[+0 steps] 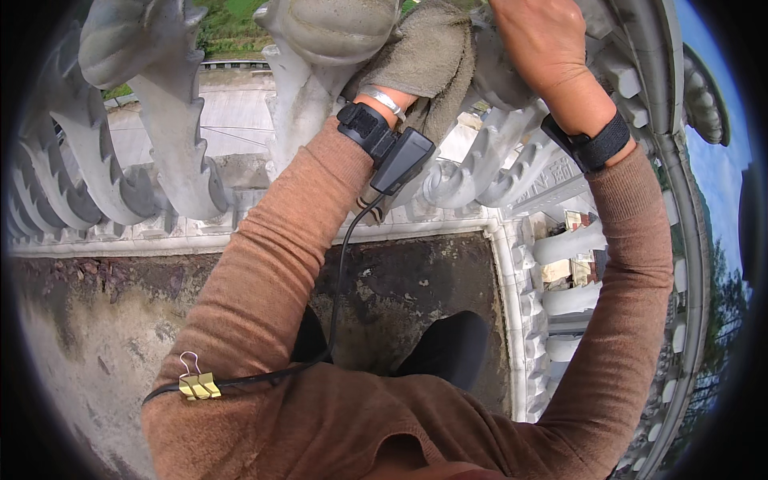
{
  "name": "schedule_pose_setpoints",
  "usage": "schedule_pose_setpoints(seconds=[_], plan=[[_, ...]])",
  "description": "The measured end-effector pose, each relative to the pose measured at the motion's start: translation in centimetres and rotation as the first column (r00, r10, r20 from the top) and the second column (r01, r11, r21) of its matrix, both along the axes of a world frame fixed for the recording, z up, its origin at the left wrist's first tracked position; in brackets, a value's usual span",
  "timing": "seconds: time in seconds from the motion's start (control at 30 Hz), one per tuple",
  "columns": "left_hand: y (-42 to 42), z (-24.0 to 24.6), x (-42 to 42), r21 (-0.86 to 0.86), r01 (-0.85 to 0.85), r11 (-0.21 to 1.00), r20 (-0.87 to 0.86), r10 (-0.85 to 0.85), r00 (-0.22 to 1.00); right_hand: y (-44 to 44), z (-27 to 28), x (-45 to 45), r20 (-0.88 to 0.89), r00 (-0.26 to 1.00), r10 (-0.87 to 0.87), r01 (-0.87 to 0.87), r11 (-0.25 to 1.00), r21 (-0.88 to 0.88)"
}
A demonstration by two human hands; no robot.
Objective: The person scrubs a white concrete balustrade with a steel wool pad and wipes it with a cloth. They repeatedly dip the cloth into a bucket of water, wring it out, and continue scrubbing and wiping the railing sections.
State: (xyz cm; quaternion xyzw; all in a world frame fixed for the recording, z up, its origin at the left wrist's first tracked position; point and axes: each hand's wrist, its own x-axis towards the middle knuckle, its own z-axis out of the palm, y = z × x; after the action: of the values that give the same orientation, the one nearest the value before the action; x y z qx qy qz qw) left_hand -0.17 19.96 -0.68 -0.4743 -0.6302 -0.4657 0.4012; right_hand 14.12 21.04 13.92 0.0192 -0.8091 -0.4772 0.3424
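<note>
My left hand (399, 60) is wrapped in or covered by a grey-brown towelling cloth (447, 51), which hangs down among the pale carved balusters (306, 102). Its fingers are hidden. Near the top edge, to the right of the cloth, my right hand (543, 36) is bent at a rounded grey baluster bulb (501, 69); its fingertips lie out of the picture or out of sight. Black straps sit on both wrists, with a small black device (403, 161) on the left one and a cable running from it down the sleeve.
The white balustrade base (360, 231) turns a corner near a second row of balusters (567, 300) on the right. A stained concrete floor (108, 336) lies below, with my dark-clad knees over it. A gold binder clip (200, 385) holds the cable at my left sleeve.
</note>
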Motion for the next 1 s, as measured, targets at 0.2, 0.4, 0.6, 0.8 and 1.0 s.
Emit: schedule_pose_setpoints(seconds=[0.2, 0.4, 0.6, 0.8, 1.0], plan=[[-0.1, 0.3, -0.2, -0.056, -0.16, 0.986, -0.129, 0.152, 0.98, -0.8, -0.1, 2.6, 0.111, 0.992, 0.053, -0.046, 0.997, -0.057], [-0.4, 0.7, 0.1, 0.0, 0.058, 0.998, 0.025, -0.058, 0.998, 1.2, 0.3, -2.4, 0.194, 0.979, 0.058, -0.066, 0.997, 0.034], [-0.9, 0.3, -0.1, -0.133, -0.113, 0.985, -0.19, 0.086, 0.978, 4.4, 0.4, 4.4, -0.002, 0.999, -0.033, 0.033, 0.997, 0.074], [-0.5, 2.0, 2.6, -0.119, 0.185, 0.975, 0.166, -0.164, 0.972, 3.0, -1.2, 13.0, -0.122, 0.99, -0.069, 0.004, 0.884, -0.467], [1.1, 2.2, 7.4, -0.17, 0.144, 0.975, -0.041, -0.153, 0.987, 5.1, -7.2, 17.8, -0.145, 0.989, -0.014, -0.08, 0.776, -0.625]])
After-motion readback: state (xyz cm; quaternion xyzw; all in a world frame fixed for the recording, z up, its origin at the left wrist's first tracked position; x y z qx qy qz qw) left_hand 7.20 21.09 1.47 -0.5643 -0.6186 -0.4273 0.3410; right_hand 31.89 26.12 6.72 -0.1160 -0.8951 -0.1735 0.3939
